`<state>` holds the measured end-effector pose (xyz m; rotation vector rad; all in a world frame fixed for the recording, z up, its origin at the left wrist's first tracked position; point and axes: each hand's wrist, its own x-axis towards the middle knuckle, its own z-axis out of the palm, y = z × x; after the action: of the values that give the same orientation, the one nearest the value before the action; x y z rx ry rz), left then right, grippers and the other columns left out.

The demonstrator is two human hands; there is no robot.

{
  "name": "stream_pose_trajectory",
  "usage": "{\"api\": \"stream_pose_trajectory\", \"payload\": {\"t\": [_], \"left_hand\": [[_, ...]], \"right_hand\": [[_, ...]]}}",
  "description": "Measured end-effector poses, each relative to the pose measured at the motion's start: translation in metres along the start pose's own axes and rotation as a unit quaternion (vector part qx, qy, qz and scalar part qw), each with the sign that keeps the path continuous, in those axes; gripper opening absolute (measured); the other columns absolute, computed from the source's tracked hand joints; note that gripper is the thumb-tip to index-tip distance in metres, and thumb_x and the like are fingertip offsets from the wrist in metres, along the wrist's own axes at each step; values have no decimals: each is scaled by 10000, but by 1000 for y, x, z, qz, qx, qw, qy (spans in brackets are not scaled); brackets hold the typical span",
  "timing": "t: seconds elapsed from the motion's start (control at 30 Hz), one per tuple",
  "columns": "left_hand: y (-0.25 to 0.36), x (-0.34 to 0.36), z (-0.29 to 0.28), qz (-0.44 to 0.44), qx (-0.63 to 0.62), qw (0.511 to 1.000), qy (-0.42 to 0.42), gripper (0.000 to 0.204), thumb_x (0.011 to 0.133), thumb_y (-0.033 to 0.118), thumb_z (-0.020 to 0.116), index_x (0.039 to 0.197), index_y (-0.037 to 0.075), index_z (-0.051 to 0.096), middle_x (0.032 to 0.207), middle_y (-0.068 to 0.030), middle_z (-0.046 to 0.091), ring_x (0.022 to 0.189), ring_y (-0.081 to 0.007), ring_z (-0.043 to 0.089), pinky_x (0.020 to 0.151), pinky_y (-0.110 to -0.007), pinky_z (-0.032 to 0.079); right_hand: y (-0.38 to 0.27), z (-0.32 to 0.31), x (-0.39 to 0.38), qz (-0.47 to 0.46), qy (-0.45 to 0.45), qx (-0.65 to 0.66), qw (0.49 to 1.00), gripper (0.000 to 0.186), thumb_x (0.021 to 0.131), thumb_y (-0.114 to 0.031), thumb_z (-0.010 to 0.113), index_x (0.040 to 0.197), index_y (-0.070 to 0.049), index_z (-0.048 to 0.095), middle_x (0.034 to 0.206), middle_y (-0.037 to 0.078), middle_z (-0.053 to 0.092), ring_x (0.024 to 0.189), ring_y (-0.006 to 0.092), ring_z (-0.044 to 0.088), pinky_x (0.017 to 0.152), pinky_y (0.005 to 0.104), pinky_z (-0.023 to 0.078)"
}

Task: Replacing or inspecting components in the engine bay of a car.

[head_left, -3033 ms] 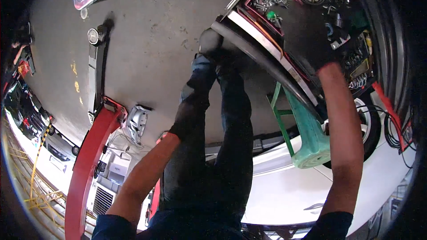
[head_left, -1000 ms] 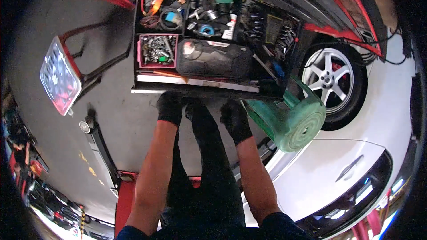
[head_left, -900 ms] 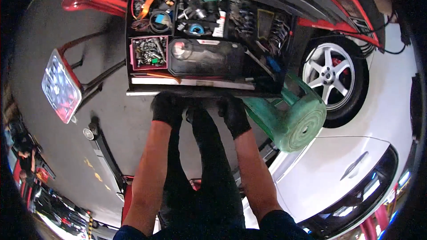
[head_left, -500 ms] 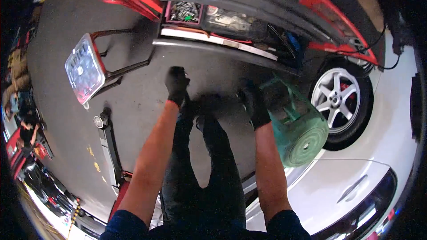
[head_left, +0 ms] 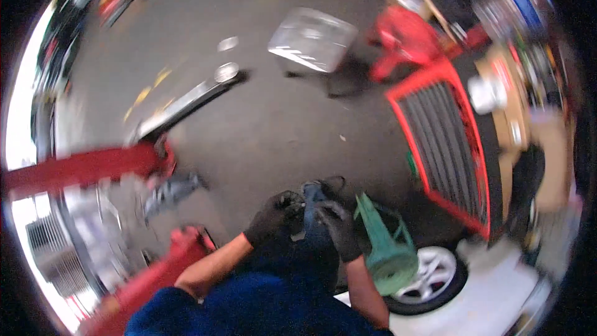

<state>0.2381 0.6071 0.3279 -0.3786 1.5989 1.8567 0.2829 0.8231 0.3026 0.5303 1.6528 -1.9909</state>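
My left hand [head_left: 277, 216], in a black glove, is in front of my body with its fingers curled together. A small pale glint shows at its fingertips, but what it holds I cannot make out. Across a narrow gap, my right hand [head_left: 339, 227], gloved in black too, reaches inward with bent fingers that are smeared by motion. Between and below the hands is my dark trouser leg [head_left: 315, 202]. Just right of the right hand, a green stool [head_left: 390, 255] lies on its side against the white-spoked car wheel [head_left: 432, 277].
A red tool chest [head_left: 435, 137] with grey drawers stands at right, with cardboard boxes [head_left: 507, 99] behind it. A square-topped silver stool [head_left: 314, 40] is at the far middle. A long-handled floor jack [head_left: 186, 106] lies left, beyond red lift arms [head_left: 87, 165]. A white car [head_left: 491, 292] sits at lower right.
My view has swung left, away from the open drawer, which is no longer in sight. Both hands have come closer to my body and to each other; the right has left the stool's side.
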Motion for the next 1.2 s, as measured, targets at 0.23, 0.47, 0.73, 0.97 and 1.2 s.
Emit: {"api": "stream_pose_trajectory", "payload": {"t": [0.23, 0.47, 0.73, 0.97, 1.2], "left_hand": [[15, -213, -136, 146, -131, 958, 208, 136, 964, 113, 694, 1068, 28, 671, 945, -20, 659, 838, -103, 604, 753, -291, 508], [-38, -409, -279, 284, -139, 841, 439, 155, 934, 61, 716, 1082, 17, 704, 1027, -51, 702, 902, -116, 641, 805, -299, 539], [-39, -538, -423, 336, -248, 640, 645, 171, 919, -10, 705, 1089, 4, 685, 1053, -77, 717, 947, -141, 671, 859, -309, 557], [-41, -628, -579, 318, -208, 549, 744, 157, 863, -25, 739, 1014, -2, 704, 1015, -86, 719, 942, -155, 680, 863, -316, 554], [-85, -738, -734, 164, -17, 452, 877, 202, 821, 16, 782, 1016, 33, 730, 968, -121, 735, 902, -212, 713, 807, -340, 568]], "right_hand": [[-37, 210, -55, -99, -223, -184, 952, 192, 960, -83, 671, 1140, -21, 696, 982, 43, 698, 857, 144, 644, 774, 288, 530], [-6, 500, -113, -118, -390, -259, 876, 188, 947, -39, 670, 1128, 3, 700, 1021, 64, 699, 912, 152, 649, 812, 298, 530], [-1, 763, -168, -136, -531, -256, 796, 194, 924, -39, 698, 1116, -12, 717, 1021, 72, 720, 908, 153, 659, 810, 299, 527], [39, 988, -165, -243, -665, -254, 660, 213, 900, -33, 716, 1112, -21, 734, 995, 76, 717, 887, 133, 652, 775, 280, 518], [127, 1202, -191, -79, -736, -370, 562, 200, 904, -66, 729, 1094, -6, 745, 916, 56, 701, 809, 118, 613, 715, 271, 494]]}}
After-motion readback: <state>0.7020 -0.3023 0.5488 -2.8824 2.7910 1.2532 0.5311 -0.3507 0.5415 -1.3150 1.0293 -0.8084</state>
